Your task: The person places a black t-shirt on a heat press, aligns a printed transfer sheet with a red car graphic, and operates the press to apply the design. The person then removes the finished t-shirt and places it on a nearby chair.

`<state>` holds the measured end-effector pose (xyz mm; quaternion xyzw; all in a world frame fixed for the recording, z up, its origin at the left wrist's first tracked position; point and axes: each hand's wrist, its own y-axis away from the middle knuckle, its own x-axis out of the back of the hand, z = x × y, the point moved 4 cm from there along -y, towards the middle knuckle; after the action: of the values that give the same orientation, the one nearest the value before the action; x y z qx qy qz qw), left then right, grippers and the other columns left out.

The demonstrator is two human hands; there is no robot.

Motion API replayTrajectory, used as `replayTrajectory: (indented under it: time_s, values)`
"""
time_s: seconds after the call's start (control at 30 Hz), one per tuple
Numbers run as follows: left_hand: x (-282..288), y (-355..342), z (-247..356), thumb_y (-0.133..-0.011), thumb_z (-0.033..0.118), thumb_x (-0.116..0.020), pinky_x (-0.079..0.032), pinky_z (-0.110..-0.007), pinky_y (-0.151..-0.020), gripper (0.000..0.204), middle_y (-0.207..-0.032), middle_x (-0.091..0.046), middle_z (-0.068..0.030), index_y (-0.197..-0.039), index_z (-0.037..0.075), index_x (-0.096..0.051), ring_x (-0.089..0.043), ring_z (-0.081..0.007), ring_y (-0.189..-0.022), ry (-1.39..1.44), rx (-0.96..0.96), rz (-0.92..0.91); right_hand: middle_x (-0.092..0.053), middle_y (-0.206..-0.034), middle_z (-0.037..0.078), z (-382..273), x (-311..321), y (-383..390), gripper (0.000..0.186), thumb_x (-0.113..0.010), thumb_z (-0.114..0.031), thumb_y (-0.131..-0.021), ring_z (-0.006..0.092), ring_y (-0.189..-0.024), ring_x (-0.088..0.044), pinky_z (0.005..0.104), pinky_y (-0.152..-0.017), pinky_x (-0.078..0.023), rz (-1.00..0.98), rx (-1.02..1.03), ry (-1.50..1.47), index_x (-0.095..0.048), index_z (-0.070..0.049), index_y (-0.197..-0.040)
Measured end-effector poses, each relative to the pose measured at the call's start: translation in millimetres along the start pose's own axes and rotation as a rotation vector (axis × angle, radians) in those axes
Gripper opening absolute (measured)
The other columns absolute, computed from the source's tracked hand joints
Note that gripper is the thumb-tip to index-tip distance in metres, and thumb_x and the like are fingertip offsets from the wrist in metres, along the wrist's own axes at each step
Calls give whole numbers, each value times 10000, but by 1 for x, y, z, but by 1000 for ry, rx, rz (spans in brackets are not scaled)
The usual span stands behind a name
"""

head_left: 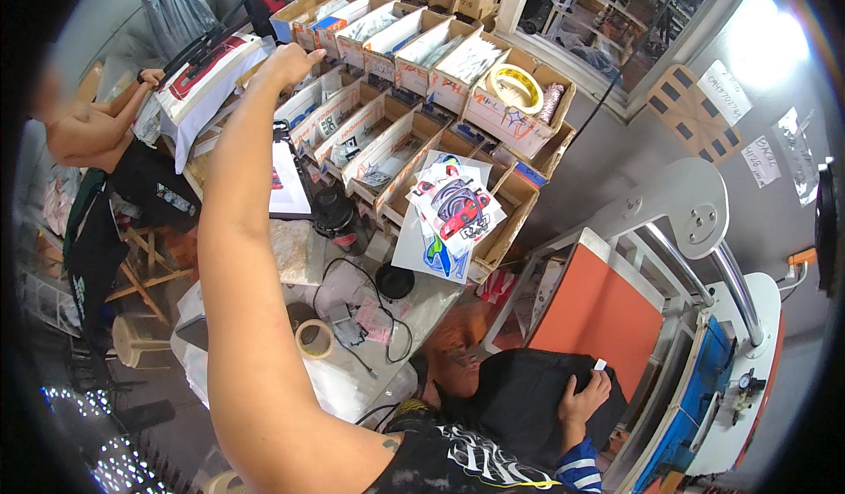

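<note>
My left arm reaches far up the view, with my left hand (293, 64) over the edge of the cardboard compartment boxes (412, 77). It is bent at the wrist and most of its fingers are hidden, so what it holds, if anything, does not show. My right hand (584, 399) lies on a black cloth (519, 388), fingers apart, beside a small white tag (600, 364). That cloth, seemingly a garment, overlaps the near end of an orange press bed (598, 293). Colourful printed sheets (453, 203) rest in a pile on the nearer boxes.
Yellow tape roll (515, 87) sits in a top box. On the table are a cream tape roll (314, 338), a black cable (409, 340) and a dark round container (334, 210). The press arm (678, 203) rises at right. Another person (101, 133) works at far left, near a stool (141, 337).
</note>
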<state>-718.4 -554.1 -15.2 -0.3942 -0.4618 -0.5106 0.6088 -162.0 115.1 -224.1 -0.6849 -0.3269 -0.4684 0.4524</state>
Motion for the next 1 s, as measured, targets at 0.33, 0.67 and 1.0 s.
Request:
replayTrajectory:
  time_s: [0.33,0.67,1.0]
  values:
    - [-5,1,-61,-718,-46,-797,-566,-310,-817,404,-968,-758,-33,-1112,35,-760,-695,-140,-868,509,-248,-48,-529,-1334,211,3,-2,1,507,-701,-331,-887,409,-1287,-463,511,-1086,-348,-12,-2,20,-574,-4,-1254]
    - [2,47,-17,-749,17,-794,-545,-402,-953,427,-1151,-753,-163,-1172,60,-756,-715,-288,-1069,41,-345,135,-526,-1324,217,5,-3,2,524,-706,-333,-876,420,-1275,-459,536,-1083,-346,3,7,13,-569,-2,-1258]
    - [-5,13,-48,-856,286,-786,-556,-432,-845,238,-928,-764,-191,-926,58,-781,-737,-328,-911,139,-146,183,-524,-1341,220,4,-2,1,521,-692,-350,-898,414,-1293,-454,514,-1092,-345,-31,-16,5,-572,5,-1261]
